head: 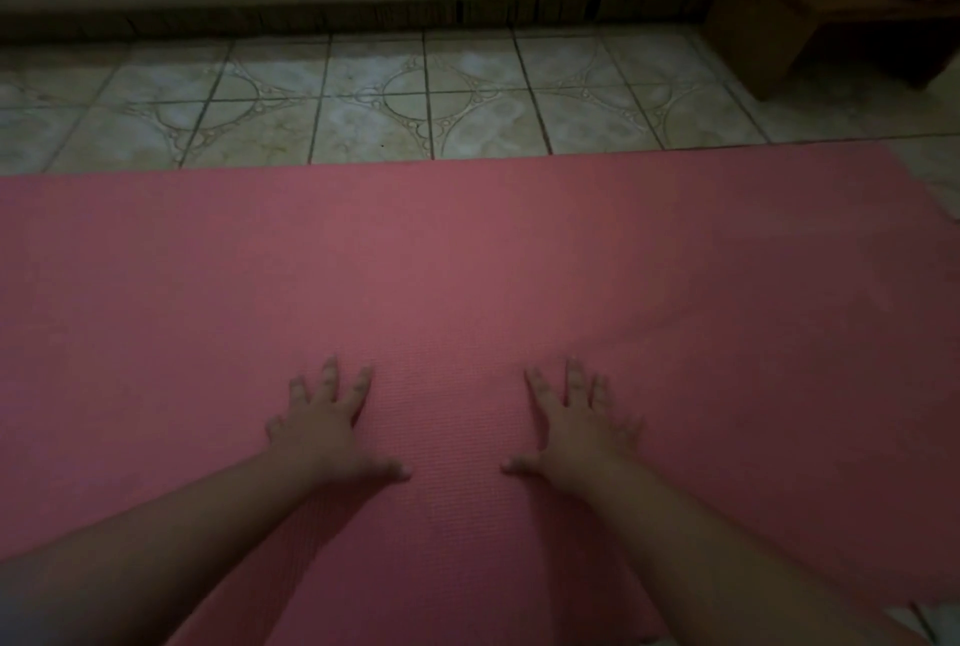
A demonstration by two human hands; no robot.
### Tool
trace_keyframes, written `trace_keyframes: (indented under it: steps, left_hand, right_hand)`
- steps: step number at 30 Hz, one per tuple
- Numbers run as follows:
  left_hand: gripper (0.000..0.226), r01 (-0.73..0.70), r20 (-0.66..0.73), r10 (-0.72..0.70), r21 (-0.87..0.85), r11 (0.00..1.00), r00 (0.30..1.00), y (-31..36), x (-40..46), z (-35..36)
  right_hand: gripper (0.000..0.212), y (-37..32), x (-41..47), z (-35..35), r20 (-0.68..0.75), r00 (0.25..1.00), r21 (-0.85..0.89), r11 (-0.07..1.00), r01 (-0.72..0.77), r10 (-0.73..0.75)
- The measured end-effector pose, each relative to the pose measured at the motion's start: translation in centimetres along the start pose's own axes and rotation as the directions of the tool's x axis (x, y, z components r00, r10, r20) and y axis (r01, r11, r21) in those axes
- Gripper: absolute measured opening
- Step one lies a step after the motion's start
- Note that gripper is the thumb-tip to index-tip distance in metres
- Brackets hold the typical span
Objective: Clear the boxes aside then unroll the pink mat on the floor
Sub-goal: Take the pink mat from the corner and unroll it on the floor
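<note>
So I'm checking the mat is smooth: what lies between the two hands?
Only bare pink mat: the head view shows nothing between the left hand and right hand, both flat on it.

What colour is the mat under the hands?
The mat is pink, seen in the head view.

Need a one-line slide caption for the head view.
Both hands, left hand and right hand, press flat on the unrolled pink mat over tiled floor.

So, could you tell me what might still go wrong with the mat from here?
The pink mat lies on smooth floor tiles, so it may slide as the left hand and right hand press on it. Its far right corner could curl back up. The dim light could hide wrinkles.
</note>
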State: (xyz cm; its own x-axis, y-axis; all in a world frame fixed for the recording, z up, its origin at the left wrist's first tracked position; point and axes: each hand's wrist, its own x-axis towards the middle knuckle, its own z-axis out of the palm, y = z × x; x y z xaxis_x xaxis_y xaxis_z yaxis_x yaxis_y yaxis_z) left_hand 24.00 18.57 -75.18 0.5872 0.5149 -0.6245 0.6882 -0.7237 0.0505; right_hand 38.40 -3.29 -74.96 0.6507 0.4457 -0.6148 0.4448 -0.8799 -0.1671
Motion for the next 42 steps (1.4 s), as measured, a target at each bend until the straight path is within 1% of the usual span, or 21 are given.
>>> trace_keyframes:
  steps: [6,15,24,27,30,33,36,38,42]
  left_hand:
    - [0.132,-0.015,0.024,0.015,-0.018,1.0,1.0,1.2,-0.1,0.4]
    - [0.127,0.01,-0.007,-0.01,-0.037,0.999,1.0,1.9,-0.6,0.2]
    - [0.127,0.016,-0.01,-0.016,-0.048,0.999,1.0,1.9,-0.3,0.4]
    - [0.125,0.014,-0.023,-0.015,-0.054,0.998,1.0,1.8,-0.3,0.5]
    - [0.119,0.006,-0.075,-0.01,-0.057,0.998,0.997,1.0,-0.5,0.8]
    - [0.121,0.072,-0.122,-0.079,-0.058,0.996,0.989,-0.5,-0.6,1.3]
    - [0.122,0.079,-0.138,-0.088,-0.071,0.994,0.986,-1.4,-0.9,1.6]
    - [0.122,0.086,-0.109,-0.091,-0.049,0.995,0.99,-1.2,0.4,1.7]
    - [0.122,0.078,-0.124,-0.088,-0.079,0.994,0.988,-0.7,0.9,1.1]
  right_hand:
    - [0.121,2.2,0.2,-0.6,-0.021,0.998,0.006,0.998,-0.067,0.067]
    - [0.12,2.3,0.5,-1.1,-0.003,0.998,0.007,0.998,-0.061,0.061]
    - [0.13,2.0,1.3,-1.7,0.025,0.997,0.022,0.997,-0.072,0.071]
    - [0.126,1.8,1.0,-1.8,0.007,0.997,0.022,0.997,-0.076,0.075]
    - [0.116,2.1,0.5,-1.5,-0.067,0.994,-0.017,0.996,-0.085,0.083]
    - [0.111,2.9,0.7,-1.9,-0.125,0.987,-0.017,0.995,-0.099,0.096]
    - [0.11,3.6,0.8,-1.8,-0.125,0.989,-0.039,0.995,-0.089,0.083]
    - [0.107,3.7,2.1,-1.4,-0.088,0.993,-0.044,0.995,-0.088,0.084]
    - [0.1,3.9,2.7,-2.2,-0.129,0.989,-0.049,0.996,-0.081,0.074]
